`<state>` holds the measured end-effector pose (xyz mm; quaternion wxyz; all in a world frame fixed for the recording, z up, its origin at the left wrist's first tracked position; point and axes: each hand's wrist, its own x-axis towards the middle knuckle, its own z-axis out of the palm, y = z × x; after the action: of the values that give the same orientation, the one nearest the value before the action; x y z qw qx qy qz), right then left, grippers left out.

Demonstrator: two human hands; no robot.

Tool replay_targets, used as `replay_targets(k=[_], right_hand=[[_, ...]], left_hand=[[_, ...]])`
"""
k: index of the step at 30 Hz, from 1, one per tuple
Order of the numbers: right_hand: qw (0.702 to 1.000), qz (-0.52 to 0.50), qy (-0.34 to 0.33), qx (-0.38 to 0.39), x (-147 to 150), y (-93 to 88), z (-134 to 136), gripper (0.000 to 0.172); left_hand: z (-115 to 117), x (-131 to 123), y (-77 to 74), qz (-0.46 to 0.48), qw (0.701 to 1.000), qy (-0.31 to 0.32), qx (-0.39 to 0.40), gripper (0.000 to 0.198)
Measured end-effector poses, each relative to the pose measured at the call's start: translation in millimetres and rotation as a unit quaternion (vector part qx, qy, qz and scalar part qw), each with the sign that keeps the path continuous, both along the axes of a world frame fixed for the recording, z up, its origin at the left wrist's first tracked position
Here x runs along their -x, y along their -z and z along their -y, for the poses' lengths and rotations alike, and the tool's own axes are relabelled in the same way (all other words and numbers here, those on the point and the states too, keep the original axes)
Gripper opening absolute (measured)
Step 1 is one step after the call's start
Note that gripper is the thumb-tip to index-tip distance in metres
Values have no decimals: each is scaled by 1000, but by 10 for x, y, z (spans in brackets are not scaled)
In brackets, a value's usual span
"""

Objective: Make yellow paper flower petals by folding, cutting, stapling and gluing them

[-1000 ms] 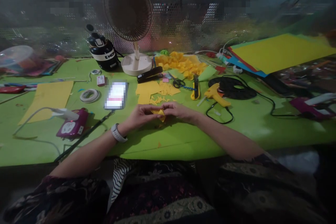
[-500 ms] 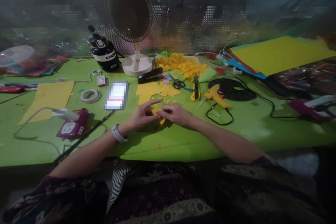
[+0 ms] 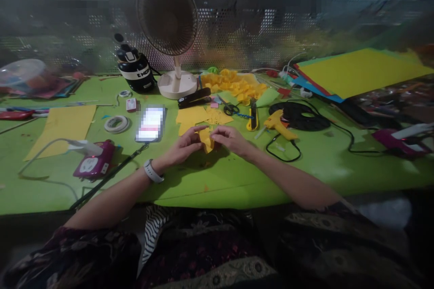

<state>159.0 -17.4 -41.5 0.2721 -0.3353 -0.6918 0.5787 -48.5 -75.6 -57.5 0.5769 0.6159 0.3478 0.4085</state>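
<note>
A small folded piece of yellow paper (image 3: 206, 139) is pinched between both my hands over the green table (image 3: 217, 180). My left hand (image 3: 185, 146), with a watch on its wrist, holds the paper's left side with closed fingers. From the right, my right hand (image 3: 231, 138) grips the same piece with thumb and fingertips. Just beyond my hands lie yellow paper scraps (image 3: 198, 115) and a phone (image 3: 150, 123).
Behind stand a desk fan (image 3: 169, 31) and a black bottle (image 3: 134, 68). A stapler (image 3: 194, 96), scissors (image 3: 230, 107), a yellow cutter (image 3: 252, 116), a yellow glue gun (image 3: 278, 123) with cable, a tape roll (image 3: 115, 123), a pink device (image 3: 93, 162) and coloured paper sheets (image 3: 359, 70) lie around.
My hands have moved slightly away from me and raised the yellow piece; it now stands more upright between the fingers. The left hand's fingers opened briefly, then closed again.
</note>
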Motion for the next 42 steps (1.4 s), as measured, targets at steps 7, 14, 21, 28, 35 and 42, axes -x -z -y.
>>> replay_targets(k=[7,14,21,28,35,42], right_hand=[[995,-29,-47,78,25,30,12,17],[992,-56,6,113,52,0,42,23],[994,-21,-14,109,58,-27,68,10],[996,-44,1,77,7,-22,47,9],[996,-45,2,80,4,-10,38,17],[996,-23,17,84,11,-49,46,11]], left_hand=[[-11,14,-22,-15,997,-79,-16,57],[1,-18,-9,20,995,-96,5,60],[-32,-13,32,5,991,-135,-20,26],[-60,8,65,-20,986,-165,-11,24],[-47,11,62,-33,987,-155,-7,26],[-64,14,90,-34,987,-156,-13,27]])
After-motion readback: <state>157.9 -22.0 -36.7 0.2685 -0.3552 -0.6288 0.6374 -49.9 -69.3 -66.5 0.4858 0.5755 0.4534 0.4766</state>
